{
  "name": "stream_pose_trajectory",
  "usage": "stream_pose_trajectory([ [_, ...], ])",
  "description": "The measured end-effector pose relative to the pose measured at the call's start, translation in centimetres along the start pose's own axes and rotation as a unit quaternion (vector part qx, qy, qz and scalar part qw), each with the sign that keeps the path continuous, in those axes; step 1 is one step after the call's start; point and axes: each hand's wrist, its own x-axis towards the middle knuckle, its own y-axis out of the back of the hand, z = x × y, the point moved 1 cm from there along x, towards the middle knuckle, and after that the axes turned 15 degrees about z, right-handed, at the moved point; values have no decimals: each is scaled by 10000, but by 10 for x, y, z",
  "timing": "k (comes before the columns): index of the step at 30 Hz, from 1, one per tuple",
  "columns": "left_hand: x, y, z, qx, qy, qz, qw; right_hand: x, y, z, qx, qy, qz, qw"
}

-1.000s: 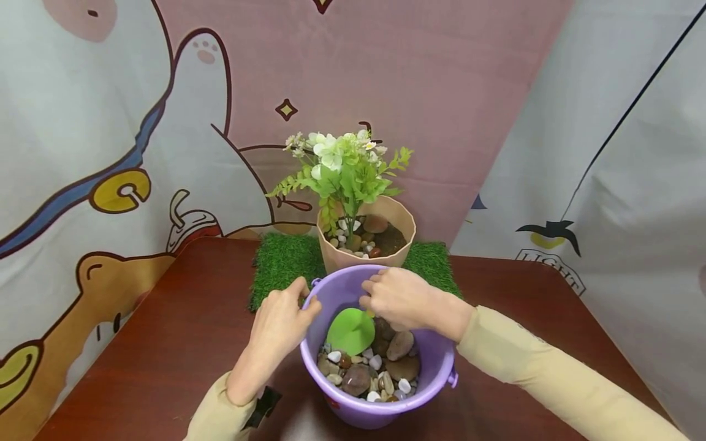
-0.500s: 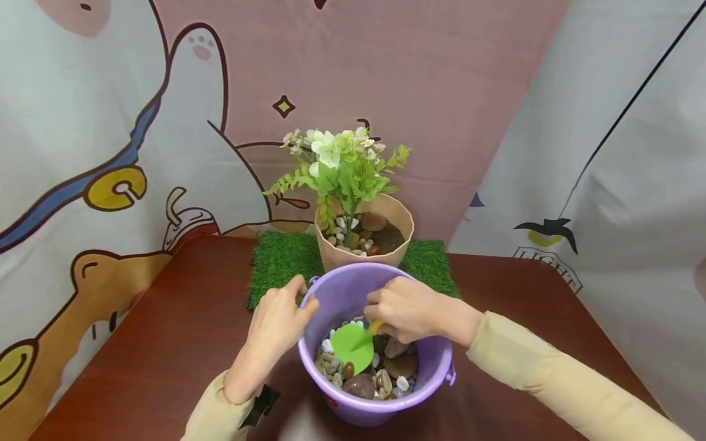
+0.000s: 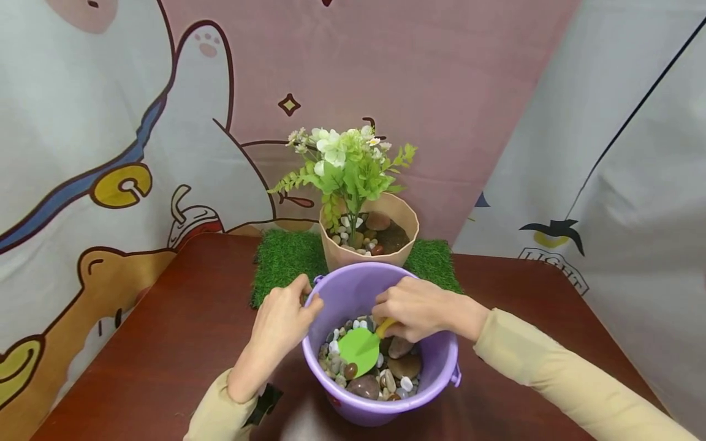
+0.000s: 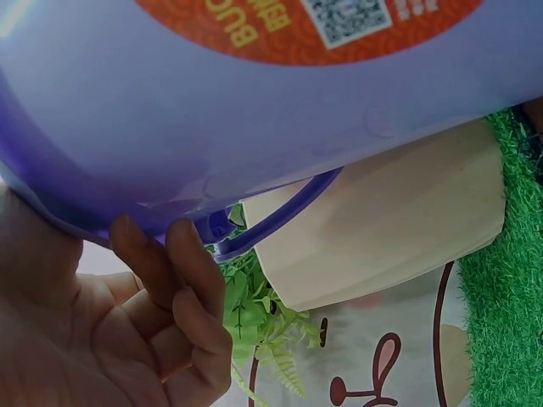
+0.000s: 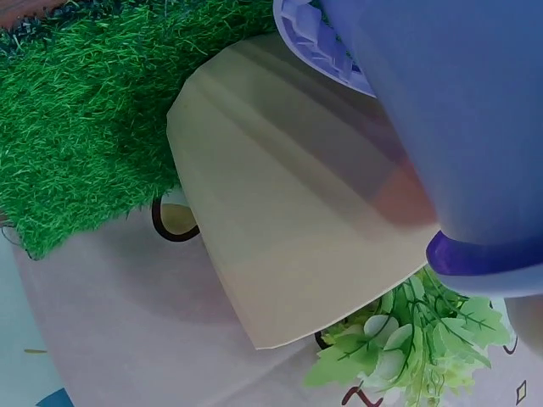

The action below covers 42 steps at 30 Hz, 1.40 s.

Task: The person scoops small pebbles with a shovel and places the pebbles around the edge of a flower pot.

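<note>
A purple bucket (image 3: 384,404) stands on the table with several stones and pebbles (image 3: 405,367) in its bottom. My left hand (image 3: 284,318) grips the bucket's left rim; the left wrist view has its fingertips (image 4: 193,246) against the outside, near the handle lug. Inside the bucket, my right hand (image 3: 419,309) holds a toy shovel by its yellow handle (image 3: 385,327). The shovel's round green blade (image 3: 360,352) lies tilted among the pebbles, a brown pebble at its lower edge. The right hand's fingers are hidden behind the bucket wall in the right wrist view.
Right behind the bucket, a beige pot (image 3: 366,262) with soil, stones and an artificial flowering plant (image 3: 350,162) stands on a green grass mat (image 3: 289,260). The brown table (image 3: 513,380) reaches back to a printed cloth (image 3: 419,92).
The right hand has shifted slightly right and down, and the shovel's blade has moved toward the near side, deeper among the pebbles. More of the yellow handle shows. The left hand stays on the rim.
</note>
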Motion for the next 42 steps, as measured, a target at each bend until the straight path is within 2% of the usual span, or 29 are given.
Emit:
stream_pose_trajectory([
  [11,0,0,-1,14,-21,3,10000,-1,3,3,261,21,4,9997],
  [18,0,0,0,19,-53,74,10000,-3,11,6,453,-132,56,9989],
  [24,0,0,0,14,-60,86,9999,-10,19,7,653,-228,266,9972],
  [33,0,-1,0,-5,-50,72,10000,-24,30,13,881,-369,801,9922],
  [42,-1,0,0,-28,-61,86,9999,-37,40,19,919,-844,1048,9866],
])
